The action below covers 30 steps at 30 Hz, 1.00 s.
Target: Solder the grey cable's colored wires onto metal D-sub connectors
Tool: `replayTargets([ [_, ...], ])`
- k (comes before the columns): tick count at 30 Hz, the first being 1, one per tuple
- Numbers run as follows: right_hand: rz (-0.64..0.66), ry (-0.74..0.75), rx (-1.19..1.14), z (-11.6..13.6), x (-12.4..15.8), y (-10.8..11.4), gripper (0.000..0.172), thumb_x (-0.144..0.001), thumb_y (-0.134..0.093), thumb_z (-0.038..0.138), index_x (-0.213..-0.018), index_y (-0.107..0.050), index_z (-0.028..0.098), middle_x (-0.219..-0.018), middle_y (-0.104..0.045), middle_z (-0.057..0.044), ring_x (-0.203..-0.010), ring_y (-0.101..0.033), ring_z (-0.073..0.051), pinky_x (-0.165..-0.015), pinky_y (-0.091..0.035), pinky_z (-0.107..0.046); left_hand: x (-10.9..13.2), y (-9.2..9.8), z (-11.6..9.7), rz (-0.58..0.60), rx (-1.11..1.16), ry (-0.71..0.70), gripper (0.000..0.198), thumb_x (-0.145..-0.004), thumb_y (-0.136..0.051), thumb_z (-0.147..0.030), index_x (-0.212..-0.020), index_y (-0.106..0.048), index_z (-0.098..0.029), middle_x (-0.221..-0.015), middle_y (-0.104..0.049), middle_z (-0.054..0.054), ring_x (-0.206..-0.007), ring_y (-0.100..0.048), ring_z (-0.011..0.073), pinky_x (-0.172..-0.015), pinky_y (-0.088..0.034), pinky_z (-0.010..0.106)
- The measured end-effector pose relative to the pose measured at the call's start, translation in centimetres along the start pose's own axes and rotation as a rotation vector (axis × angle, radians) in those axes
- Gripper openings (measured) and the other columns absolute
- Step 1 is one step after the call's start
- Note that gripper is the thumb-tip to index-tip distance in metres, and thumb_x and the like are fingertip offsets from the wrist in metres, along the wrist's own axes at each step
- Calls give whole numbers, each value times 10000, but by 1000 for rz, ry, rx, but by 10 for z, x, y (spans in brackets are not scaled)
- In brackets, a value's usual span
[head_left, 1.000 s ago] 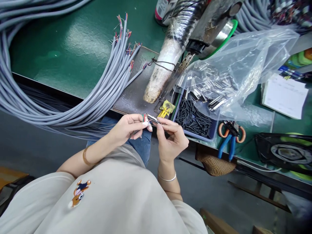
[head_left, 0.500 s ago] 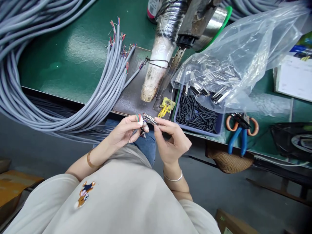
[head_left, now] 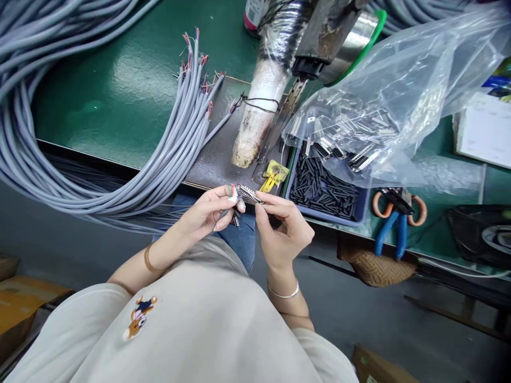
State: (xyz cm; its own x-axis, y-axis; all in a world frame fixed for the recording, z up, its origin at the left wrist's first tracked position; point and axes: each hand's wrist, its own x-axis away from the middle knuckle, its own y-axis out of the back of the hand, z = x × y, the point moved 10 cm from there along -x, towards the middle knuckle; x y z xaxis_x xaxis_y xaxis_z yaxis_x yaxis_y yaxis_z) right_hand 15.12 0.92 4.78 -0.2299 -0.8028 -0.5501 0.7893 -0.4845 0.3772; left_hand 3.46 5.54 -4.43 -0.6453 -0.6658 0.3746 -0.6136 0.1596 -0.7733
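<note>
Between my two hands, just off the bench's front edge, is a metal multi-pin connector (head_left: 249,194). My right hand (head_left: 282,226) pinches its right end between thumb and fingertips. My left hand (head_left: 211,210) is closed on thin coloured wires (head_left: 232,189) at the connector's left end; white coverings show on some fingertips. A second small dark connector (head_left: 236,217) hangs below the left fingers. Beyond the hands, the yellow clip (head_left: 272,178) lies on a dark plate. How the wires meet the connector is too small to make out.
Grey cables (head_left: 167,143) with stripped ends curve in from the left. A wrapped white tube (head_left: 255,119) and a soldering iron (head_left: 293,96) point toward me. On the right are a tray of black sleeves (head_left: 323,189), a plastic bag of connectors (head_left: 359,122) and blue-handled pliers (head_left: 393,223).
The view has shifted very slightly. Both hands keep their grips, with the connector tilted a little differently and barely moved to the right.
</note>
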Motion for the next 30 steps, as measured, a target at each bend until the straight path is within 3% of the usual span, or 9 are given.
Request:
replayTargets([
  [8,16,43,53,8,-1,-2,145,-891,-706,104,-927,-672,240,-1028,-808,-18,-899,-784,-169,-783,-642,-313,-1,-3,1,31,9,13,327,-688,-898,-299,-791,-636,-134,-702,-721,-7,-299,-454,7,-289,-324,111],
  [13,16,72,63,7,-1,-3,175,-869,-721,77,-918,-654,232,-1038,-807,-22,-919,-781,-155,-804,-635,-283,9,6,-24,-182,-282,-313,330,-752,-857,-333,-768,-578,-156,-729,-705,-14,-341,-512,30,-313,-380,133],
  [18,24,96,91,3,-2,-5,171,-872,-716,87,-891,-632,235,-1040,-806,-22,-910,-777,-153,-778,-633,-280,21,-6,-48,-298,-516,-635,233,-804,-791,-250,-747,-588,-151,-804,-665,-3,-444,-543,22,-404,-457,134],
  [24,19,99,97,-2,-6,-6,181,-868,-718,84,-878,-622,238,-1033,-806,-19,-914,-775,-153,-780,-630,-280,19,-13,-58,-345,-665,-769,193,-818,-746,-225,-732,-585,-161,-758,-656,7,-581,-552,52,-517,-461,139],
  [30,-3,126,86,-1,-11,-4,203,-852,-725,58,-881,-625,232,-1021,-806,-17,-935,-776,-154,-819,-628,-282,21,-17,-62,-376,-745,-852,128,-835,-671,-143,-743,-586,-171,-741,-655,-4,-580,-543,54,-529,-440,143],
])
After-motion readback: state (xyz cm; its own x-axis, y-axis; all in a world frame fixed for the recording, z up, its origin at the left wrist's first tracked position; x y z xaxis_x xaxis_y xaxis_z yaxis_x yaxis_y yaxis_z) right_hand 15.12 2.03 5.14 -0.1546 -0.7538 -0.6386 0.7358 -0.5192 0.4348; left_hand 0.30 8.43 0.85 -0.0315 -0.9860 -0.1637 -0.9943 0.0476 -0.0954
